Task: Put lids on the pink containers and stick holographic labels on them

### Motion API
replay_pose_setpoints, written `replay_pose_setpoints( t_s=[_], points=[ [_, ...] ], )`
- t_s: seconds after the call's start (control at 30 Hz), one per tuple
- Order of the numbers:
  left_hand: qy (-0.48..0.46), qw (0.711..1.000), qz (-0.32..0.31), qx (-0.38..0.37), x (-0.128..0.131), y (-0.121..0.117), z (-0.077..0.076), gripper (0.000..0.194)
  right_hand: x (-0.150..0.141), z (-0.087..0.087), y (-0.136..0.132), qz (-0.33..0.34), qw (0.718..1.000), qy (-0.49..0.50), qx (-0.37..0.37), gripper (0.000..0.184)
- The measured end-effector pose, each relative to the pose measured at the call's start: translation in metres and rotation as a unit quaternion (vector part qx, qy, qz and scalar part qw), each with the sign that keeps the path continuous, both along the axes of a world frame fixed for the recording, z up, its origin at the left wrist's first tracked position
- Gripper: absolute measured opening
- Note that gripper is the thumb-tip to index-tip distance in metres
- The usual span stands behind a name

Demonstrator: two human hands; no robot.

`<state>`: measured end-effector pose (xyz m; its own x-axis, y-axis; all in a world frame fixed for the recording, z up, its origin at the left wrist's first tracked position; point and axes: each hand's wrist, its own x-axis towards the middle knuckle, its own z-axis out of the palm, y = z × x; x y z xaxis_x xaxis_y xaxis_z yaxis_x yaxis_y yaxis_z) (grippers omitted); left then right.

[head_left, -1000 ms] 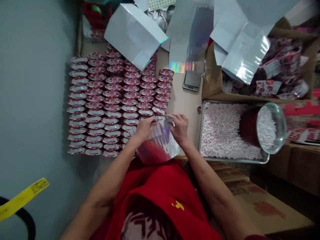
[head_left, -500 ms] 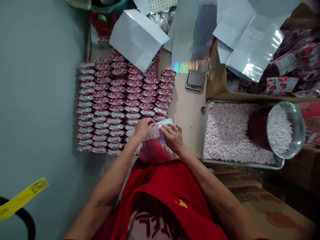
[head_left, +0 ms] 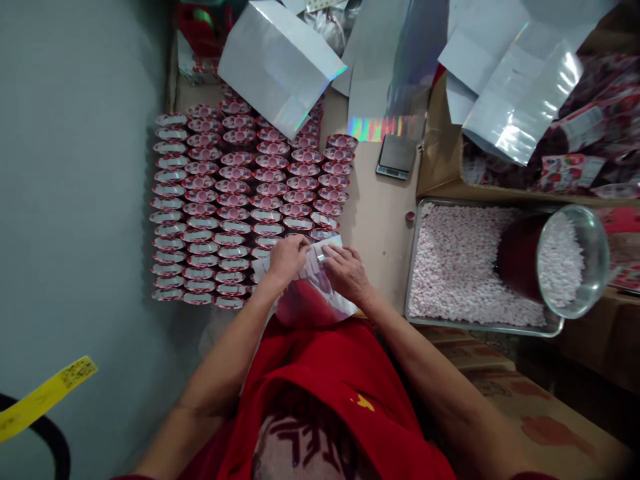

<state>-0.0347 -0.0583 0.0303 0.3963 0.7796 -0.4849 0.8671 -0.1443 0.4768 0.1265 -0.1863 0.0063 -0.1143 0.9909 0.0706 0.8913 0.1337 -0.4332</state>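
While pinching the reflective sheet [head_left: 311, 305] with the left hand [head_left: 289, 259], holds its right side with the right hand [head_left: 349, 272], near rows of red-rimmed oval containers [head_left: 235, 173].

a film-like sheet [head_left: 306, 303] at lower centre looks glossy and smooth, over the soft matt cloth of a red garment [head_left: 315, 357]. the bench [head_left: 373, 223] is smooth, dull-finished. at upper centre, a silvery sheet [head_left: 383, 100] has a rainbow sheen. at right, the metal tray [head_left: 490, 327] shines softly around rough, matt white pellets [head_left: 460, 260]; the box [head_left: 440, 170] above is matt brown cardboard.
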Motion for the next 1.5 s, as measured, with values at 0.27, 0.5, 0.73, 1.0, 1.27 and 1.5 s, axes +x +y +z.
replay_pose_setpoints(
  t_s=[0.27,0.5,0.73,1.0,1.27,1.5],
  points=[
    [0.021,0.998,-0.028,0.052,0.000,-0.009,-0.017,0.019,-0.010,0.055,-0.015,-0.086,0.996,0.014,-0.026,0.021],
    [-0.187,0.969,0.116,0.113,-0.007,-0.028,-0.032,0.023,-0.010,0.108,0.026,-0.318,0.803,0.475,-0.165,0.023],
    [-0.379,0.754,0.416,-0.338,0.011,0.013,-0.027,0.076,-0.012,0.032,0.077,-0.478,0.612,0.615,-0.135,0.040],
    [-0.392,0.738,0.449,-0.317,0.017,0.007,-0.025,0.051,-0.008,0.024,0.071,-0.490,0.601,0.619,-0.123,0.040],
    [-0.248,0.907,0.327,-0.092,0.047,0.041,-0.035,0.016,0.001,-0.008,0.093,-0.549,0.625,0.553,-0.050,0.039],
    [-0.092,0.983,0.115,0.107,0.072,0.073,-0.037,0.013,0.021,-0.039,0.111,-0.562,0.739,0.367,-0.055,0.038]
  ],
)
